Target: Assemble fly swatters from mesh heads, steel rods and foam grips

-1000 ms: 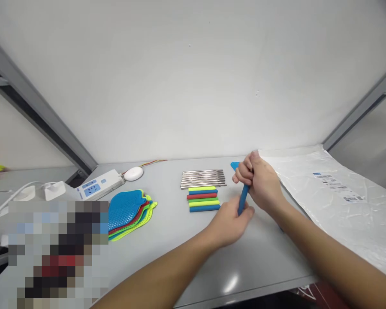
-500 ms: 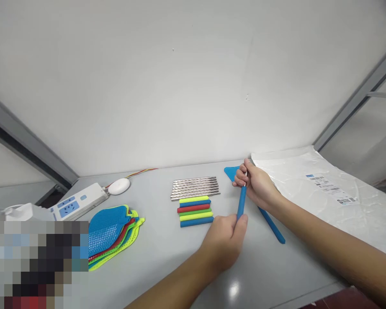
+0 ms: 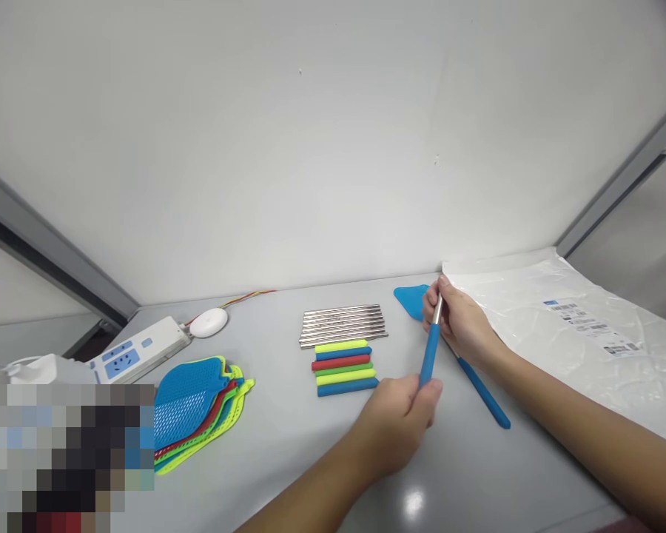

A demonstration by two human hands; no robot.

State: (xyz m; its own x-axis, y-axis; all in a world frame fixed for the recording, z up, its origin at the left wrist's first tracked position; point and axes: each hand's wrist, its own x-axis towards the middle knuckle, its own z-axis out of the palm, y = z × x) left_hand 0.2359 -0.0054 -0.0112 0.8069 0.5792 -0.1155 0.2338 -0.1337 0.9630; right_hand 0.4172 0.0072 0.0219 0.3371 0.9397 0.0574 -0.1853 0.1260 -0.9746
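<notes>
My left hand (image 3: 400,418) is closed round the lower end of a blue handle sleeve (image 3: 430,357). A metal rod (image 3: 437,309) sticks out of the sleeve's top, and my right hand (image 3: 459,320) pinches that rod. Under my right hand lies an assembled blue swatter: its blue head (image 3: 412,299) shows to the left of the hand and its blue handle (image 3: 485,393) runs toward me on the right. Left of my hands lie a row of metal rods (image 3: 342,325) and a stack of coloured sleeves (image 3: 344,366).
A pile of coloured swatter heads (image 3: 200,403) lies at the left. Behind it are a power strip (image 3: 136,349) and a white round device (image 3: 208,322). A clear plastic bag (image 3: 566,326) covers the table's right side. A white wall stands close behind.
The metal rod now shows more between the sleeve and my right hand. Both hands have shifted slightly to the right, and the view has moved a little.
</notes>
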